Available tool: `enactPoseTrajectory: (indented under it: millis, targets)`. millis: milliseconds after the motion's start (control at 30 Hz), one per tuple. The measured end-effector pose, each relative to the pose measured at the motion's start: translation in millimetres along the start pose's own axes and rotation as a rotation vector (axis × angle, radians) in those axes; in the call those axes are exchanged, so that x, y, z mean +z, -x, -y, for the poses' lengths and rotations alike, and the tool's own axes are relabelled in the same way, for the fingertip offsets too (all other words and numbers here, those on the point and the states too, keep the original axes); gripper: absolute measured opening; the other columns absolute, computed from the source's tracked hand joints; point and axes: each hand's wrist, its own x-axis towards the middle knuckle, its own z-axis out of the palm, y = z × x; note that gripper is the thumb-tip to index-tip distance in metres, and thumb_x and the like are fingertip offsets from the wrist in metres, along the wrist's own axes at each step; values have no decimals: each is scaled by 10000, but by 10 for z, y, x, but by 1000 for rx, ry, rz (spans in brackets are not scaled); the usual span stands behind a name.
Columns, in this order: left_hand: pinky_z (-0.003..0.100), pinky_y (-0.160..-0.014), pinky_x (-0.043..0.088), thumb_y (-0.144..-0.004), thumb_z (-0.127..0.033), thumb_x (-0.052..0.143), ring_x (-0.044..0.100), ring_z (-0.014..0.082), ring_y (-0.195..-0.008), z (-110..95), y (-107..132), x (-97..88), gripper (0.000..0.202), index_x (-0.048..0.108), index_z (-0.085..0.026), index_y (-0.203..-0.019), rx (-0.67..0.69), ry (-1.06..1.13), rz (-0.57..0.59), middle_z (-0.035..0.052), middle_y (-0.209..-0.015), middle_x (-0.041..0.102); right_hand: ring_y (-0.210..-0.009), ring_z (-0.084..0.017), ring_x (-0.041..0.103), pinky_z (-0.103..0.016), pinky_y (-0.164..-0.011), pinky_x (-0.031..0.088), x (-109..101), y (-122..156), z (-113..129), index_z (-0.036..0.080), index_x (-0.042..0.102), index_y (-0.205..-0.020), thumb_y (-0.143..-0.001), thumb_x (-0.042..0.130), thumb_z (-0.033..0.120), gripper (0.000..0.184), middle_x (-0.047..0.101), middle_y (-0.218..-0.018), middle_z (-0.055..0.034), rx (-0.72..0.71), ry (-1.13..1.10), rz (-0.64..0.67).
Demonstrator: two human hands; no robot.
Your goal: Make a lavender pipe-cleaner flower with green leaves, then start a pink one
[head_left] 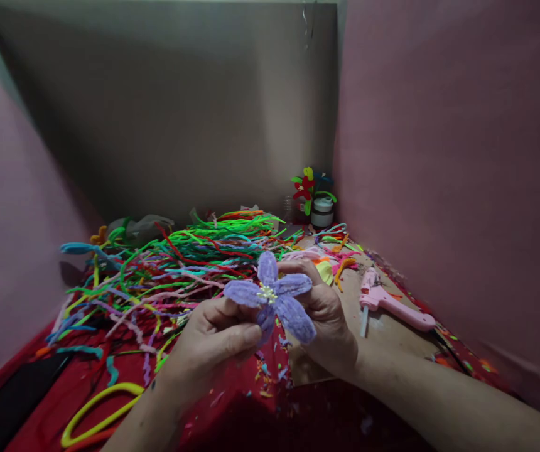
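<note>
A purple pipe-cleaner flower (293, 314) with five fuzzy petals and a cluster of pale yellow stamens faces me, held up in the middle of the view. My left hand (220, 333) pinches its lower left petals between thumb and fingers. Behind the right-hand petals, my right hand (329, 314) is closed on the flower from the back; most of its fingertips are hidden there. Any stem under the blossom is out of sight.
A big pile of coloured pipe cleaners (194, 245) spreads behind my hands. To the right, a pink glue gun (399, 307) lies on a brown board (317, 370). Finished flowers (304, 187) stand by a white jar (323, 212) at the back. Yellow-handled scissors (79, 414) lie front left.
</note>
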Motion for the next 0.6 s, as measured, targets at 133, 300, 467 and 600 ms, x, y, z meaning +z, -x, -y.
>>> enactPoseTrajectory:
  millis: [133,300,467,600]
  targets:
    - [187,-432,293,-616,-406,727,380,58,-445,-16,-14,-21,293,682,-131,-707,18,31,-22,-14,-512,484,-907,-194,524,-371,-864,400,30,-28,28,267,715,-795,-724,678,246,83,614,-939,-29,149,-175,-26]
    - [182,-544,402,-756,-356,623,506,77,-573,-17,-54,11,192,646,-177,-823,202,-156,-281,-12,-658,579,-673,-130,514,-271,-665,424,77,-104,29,239,693,-746,-747,639,199,67,620,-739,13,449,-575,-49]
    - [272,-785,466,-786,-261,588,604,173,-895,152,-100,143,279,571,-190,-1055,440,-777,-295,50,-987,643,-681,-135,538,-259,-608,404,104,-102,-32,228,699,-803,-696,685,219,109,656,-782,9,611,-714,-129]
    - [262,-671,482,-850,-244,492,624,170,-770,333,-139,184,157,550,-158,-967,625,-1209,-343,61,-851,639,-747,-155,570,-277,-680,426,122,-64,-57,219,706,-793,-678,703,228,116,674,-796,4,609,-691,-171]
